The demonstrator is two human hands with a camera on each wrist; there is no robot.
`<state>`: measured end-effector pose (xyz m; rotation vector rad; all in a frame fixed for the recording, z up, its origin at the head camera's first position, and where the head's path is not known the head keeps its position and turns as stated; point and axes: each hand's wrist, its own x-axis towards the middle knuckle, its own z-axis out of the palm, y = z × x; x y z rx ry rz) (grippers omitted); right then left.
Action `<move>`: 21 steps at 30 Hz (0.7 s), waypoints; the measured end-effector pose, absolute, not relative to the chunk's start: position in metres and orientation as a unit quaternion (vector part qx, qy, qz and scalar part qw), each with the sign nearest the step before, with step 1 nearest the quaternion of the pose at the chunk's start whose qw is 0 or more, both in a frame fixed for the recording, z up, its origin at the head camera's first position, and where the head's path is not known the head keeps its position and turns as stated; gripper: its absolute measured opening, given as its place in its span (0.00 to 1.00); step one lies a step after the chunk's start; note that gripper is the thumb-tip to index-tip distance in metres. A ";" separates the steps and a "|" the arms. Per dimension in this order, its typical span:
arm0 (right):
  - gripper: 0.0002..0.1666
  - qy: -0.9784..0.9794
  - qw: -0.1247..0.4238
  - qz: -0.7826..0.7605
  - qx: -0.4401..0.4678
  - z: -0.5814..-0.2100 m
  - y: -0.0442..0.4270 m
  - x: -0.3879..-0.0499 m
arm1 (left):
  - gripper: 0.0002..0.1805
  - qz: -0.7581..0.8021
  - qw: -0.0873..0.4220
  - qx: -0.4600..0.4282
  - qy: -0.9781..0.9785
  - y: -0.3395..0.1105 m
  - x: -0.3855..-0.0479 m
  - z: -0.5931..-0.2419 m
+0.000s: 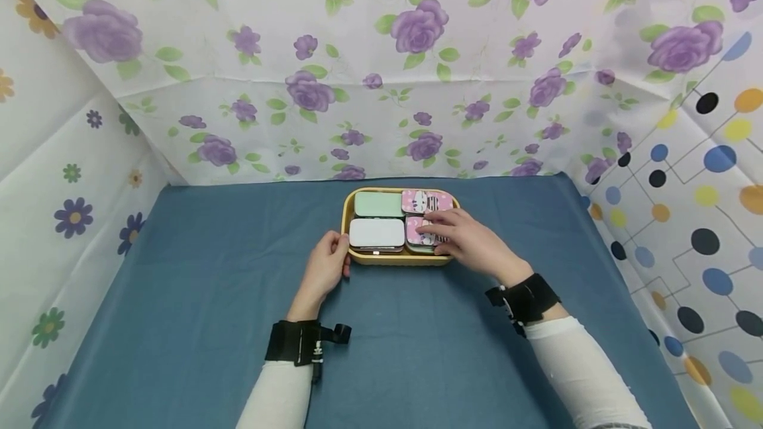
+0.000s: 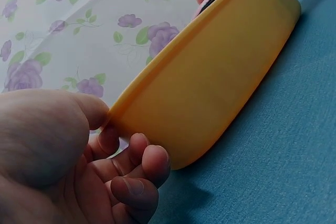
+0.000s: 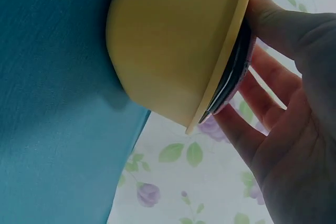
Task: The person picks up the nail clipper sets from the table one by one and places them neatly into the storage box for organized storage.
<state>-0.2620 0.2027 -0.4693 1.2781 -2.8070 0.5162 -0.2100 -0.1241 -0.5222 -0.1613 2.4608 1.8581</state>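
A yellow tub (image 1: 390,260) holds several rounded rectangular tins. A pale green tin (image 1: 378,204) is at the back left and a white tin (image 1: 376,232) at the front left. One pink cartoon-printed tin (image 1: 440,200) sits at the back right. My left hand (image 1: 329,260) pinches the tub's left rim between thumb and fingers; the left wrist view shows this closely. With thumb at its near edge and fingers over its lid, my right hand (image 1: 473,243) holds the front-right pink tin (image 1: 417,234), partly covering it. In the right wrist view, dark tin edges rise above the rim.
A blue cloth (image 1: 405,343) covers the table under the tub. Purple-flowered sheeting (image 1: 369,85) hangs behind, daisy-print sheeting (image 1: 71,217) stands on the left, and dotted sheeting (image 1: 703,217) on the right.
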 end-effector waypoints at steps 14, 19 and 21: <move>0.28 -0.886 0.008 0.227 0.405 -0.477 0.202 -0.262 | 0.18 0.600 0.026 -0.053 0.798 -0.125 -0.210 -0.526; 0.27 -0.883 0.017 0.257 0.394 -0.480 0.207 -0.261 | 0.18 0.600 0.025 -0.051 0.798 -0.124 -0.211 -0.527; 0.27 -0.884 0.031 0.278 0.375 -0.480 0.212 -0.261 | 0.19 0.601 0.026 -0.048 0.798 -0.124 -0.212 -0.527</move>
